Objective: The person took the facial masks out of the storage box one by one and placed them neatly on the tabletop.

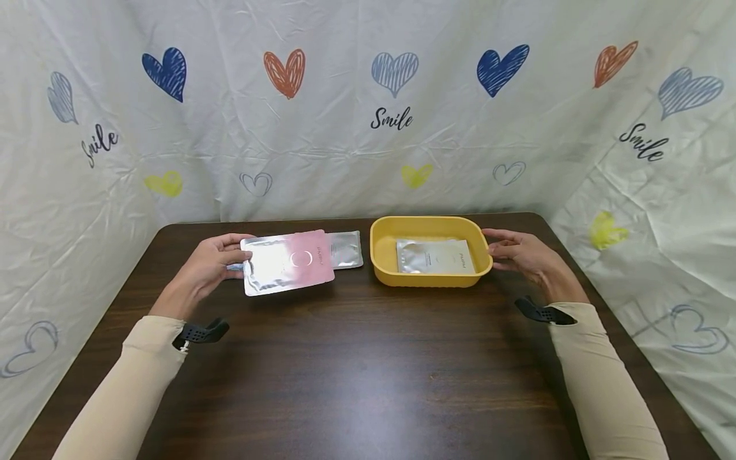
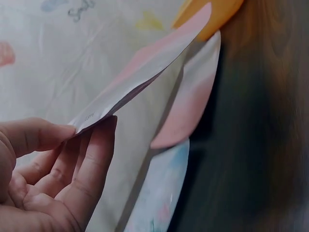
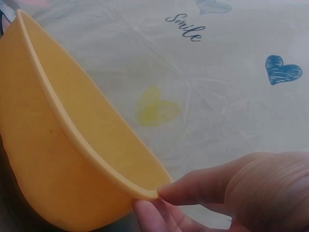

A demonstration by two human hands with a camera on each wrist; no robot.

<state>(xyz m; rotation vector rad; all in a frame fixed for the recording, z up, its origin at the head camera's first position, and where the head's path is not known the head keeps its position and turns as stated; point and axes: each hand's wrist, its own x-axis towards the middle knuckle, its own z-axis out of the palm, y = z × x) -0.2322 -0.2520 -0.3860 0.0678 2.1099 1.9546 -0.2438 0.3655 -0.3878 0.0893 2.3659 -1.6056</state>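
My left hand [image 1: 208, 263] pinches a silver and pink foil sachet [image 1: 287, 263] by its left end, thumb on one face and fingers on the other. In the left wrist view the sachet is tilted, raised above two others. One is a white and pink sachet [image 2: 193, 92]; the other is pale blue [image 2: 164, 188]. My right hand [image 1: 526, 255] pinches the right-end rim of a yellow plastic tub [image 1: 425, 280]. Inside the tub lies a silver and cream sachet [image 1: 434, 257]. The right wrist view shows the thumb and fingertips on the tub's rim.
The dark wooden table [image 1: 368, 370] runs back to a hanging white cloth [image 1: 345, 128] printed with hearts and "Smile". Part of a silver sachet [image 1: 347, 249] shows between the held sachet and the tub.
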